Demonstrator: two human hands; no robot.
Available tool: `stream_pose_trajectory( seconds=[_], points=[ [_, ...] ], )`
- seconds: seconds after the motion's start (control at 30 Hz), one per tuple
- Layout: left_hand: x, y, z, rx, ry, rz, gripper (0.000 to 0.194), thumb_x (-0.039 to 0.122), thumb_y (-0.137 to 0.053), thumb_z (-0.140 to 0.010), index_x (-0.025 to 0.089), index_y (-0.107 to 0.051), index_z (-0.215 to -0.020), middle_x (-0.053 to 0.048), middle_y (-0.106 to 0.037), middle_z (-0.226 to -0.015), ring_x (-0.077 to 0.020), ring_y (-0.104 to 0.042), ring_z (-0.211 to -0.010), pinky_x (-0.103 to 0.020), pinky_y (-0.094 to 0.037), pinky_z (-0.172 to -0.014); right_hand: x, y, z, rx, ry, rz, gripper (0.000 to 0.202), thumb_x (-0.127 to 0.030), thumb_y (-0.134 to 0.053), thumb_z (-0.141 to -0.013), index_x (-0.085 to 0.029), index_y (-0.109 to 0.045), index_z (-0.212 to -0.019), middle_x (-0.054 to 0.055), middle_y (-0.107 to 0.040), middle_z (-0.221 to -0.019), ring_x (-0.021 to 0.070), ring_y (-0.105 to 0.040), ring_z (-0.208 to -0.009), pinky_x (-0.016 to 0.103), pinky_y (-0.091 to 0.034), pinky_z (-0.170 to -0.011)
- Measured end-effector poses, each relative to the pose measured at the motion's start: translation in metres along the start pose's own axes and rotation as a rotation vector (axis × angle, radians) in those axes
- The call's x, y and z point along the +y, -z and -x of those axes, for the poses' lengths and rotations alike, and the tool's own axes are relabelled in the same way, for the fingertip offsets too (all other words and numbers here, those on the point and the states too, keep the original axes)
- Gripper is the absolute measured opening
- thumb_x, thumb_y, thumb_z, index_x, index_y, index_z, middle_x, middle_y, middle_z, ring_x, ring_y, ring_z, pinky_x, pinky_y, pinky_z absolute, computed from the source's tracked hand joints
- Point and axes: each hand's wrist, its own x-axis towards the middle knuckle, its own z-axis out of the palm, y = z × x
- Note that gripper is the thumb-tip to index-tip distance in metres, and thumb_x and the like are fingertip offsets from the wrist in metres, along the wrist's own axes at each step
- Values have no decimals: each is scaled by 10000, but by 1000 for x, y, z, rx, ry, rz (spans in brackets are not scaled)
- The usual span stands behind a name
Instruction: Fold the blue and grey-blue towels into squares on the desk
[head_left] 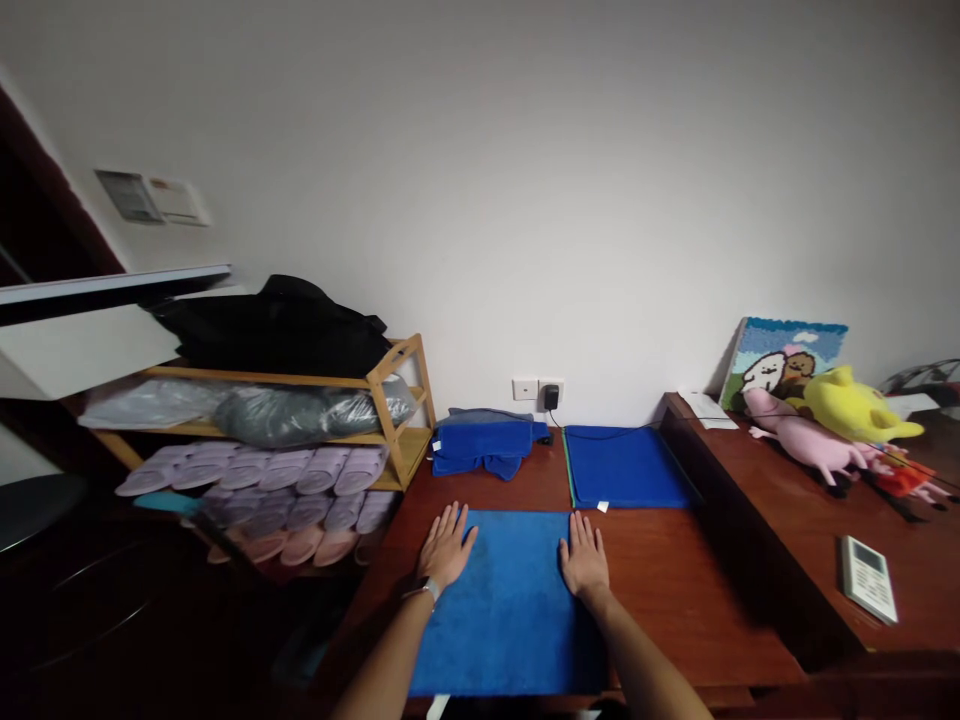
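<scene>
A blue towel (pixel 514 610) lies spread flat on the brown wooden table (pixel 675 570), its near edge reaching the table's front. My left hand (pixel 447 548) rests palm down on the towel's far left corner, fingers stretched out; a watch is on that wrist. On the far right corner my right hand (pixel 584 556) lies flat too, fingers extended. Just beyond, a darker blue folded cloth (pixel 626 468) with a white tag lies at the back right. A bunched blue cloth (pixel 480 447) sits at the back left, against the wall.
Left stands a wooden rack (pixel 409 455) with lilac slippers (pixel 270 468), plastic-wrapped bundles and a black bag (pixel 281 325). A black plug (pixel 551 397) with a cord is in the wall socket. Rightward, a higher desk holds plush toys (pixel 847 405), a picture and a white remote (pixel 868 578).
</scene>
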Motion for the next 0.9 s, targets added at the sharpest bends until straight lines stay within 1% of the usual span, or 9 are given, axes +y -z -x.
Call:
stream_pose_trajectory(
  seconds=[0.13, 0.23, 0.37, 0.43, 0.47, 0.57, 0.77, 0.83, 0.9],
  points=[
    [20, 12, 4, 50, -26, -2, 694, 524, -211, -1043, 141, -320, -1611, -117, -345, -1674, -255, -263, -1571, -479, -184, -1286, 1, 0, 0, 4, 11, -21, 681, -453, -156, -1037, -146, -125, -1644, 5, -103, -1721, 187, -68, -1598, 416, -16, -1289],
    [69, 12, 15, 63, -159, 64, 682, 507, -158, -1062, 143, -262, -1629, -91, -312, -1689, -221, -244, -1577, -437, -190, -1293, 1, 1, 0, 5, 10, -37, 679, -451, -162, -1036, -150, -128, -1644, 5, -105, -1720, 186, -69, -1598, 412, -8, -1288],
    [146, -6, 34, -29, -403, 142, 655, 519, -179, -1067, 206, -222, -1641, -54, -310, -1695, -207, -264, -1570, -423, -230, -1285, 1, 5, 2, -5, 12, -36, 677, -435, -171, -1036, -138, -132, -1643, 14, -90, -1721, 191, -63, -1598, 411, -1, -1284],
    [165, -15, 41, -47, -419, 145, 673, 545, -195, -1062, 202, -227, -1640, -68, -310, -1695, -218, -266, -1570, -432, -234, -1284, 1, 5, 2, -9, 18, -30, 671, -427, -174, -1036, -144, -142, -1644, 15, -90, -1721, 193, -60, -1598, 412, -1, -1282],
    [166, -18, 42, -49, -401, 139, 686, 563, -202, -1058, 199, -238, -1638, -76, -312, -1693, -224, -265, -1570, -439, -234, -1284, 1, 5, 3, -9, 21, -29, 671, -426, -173, -1035, -143, -143, -1643, 15, -91, -1721, 195, -59, -1599, 413, -3, -1282],
    [137, -17, 42, -37, -297, 106, 722, 619, -215, -1040, 205, -280, -1628, -84, -314, -1689, -236, -266, -1570, -460, -221, -1286, 2, 3, 2, -7, 19, -40, 679, -439, -163, -1036, -134, -136, -1643, 16, -99, -1721, 198, -67, -1598, 414, -3, -1284],
    [33, 3, 41, -29, -83, 40, 797, 687, -236, -1011, 175, -305, -1617, -114, -284, -1691, -256, -254, -1572, -482, -210, -1285, 4, -4, -1, 6, 14, -48, 686, -466, -145, -1041, -141, -105, -1644, 12, -86, -1722, 183, -53, -1598, 415, 14, -1285],
    [15, 6, 43, -24, -40, 27, 812, 693, -229, -1009, 161, -296, -1619, -117, -266, -1697, -261, -248, -1574, -483, -222, -1280, 4, -6, -1, 8, 15, -36, 686, -462, -148, -1040, -137, -108, -1643, 13, -92, -1723, 185, -58, -1598, 419, 6, -1288],
    [10, 6, 45, -23, -16, 22, 823, 694, -227, -1008, 147, -292, -1618, -121, -254, -1700, -265, -237, -1577, -479, -233, -1277, 5, -8, -1, 10, 13, -20, 685, -460, -155, -1039, -138, -115, -1643, 17, -104, -1722, 194, -69, -1598, 434, 6, -1289]
  ],
)
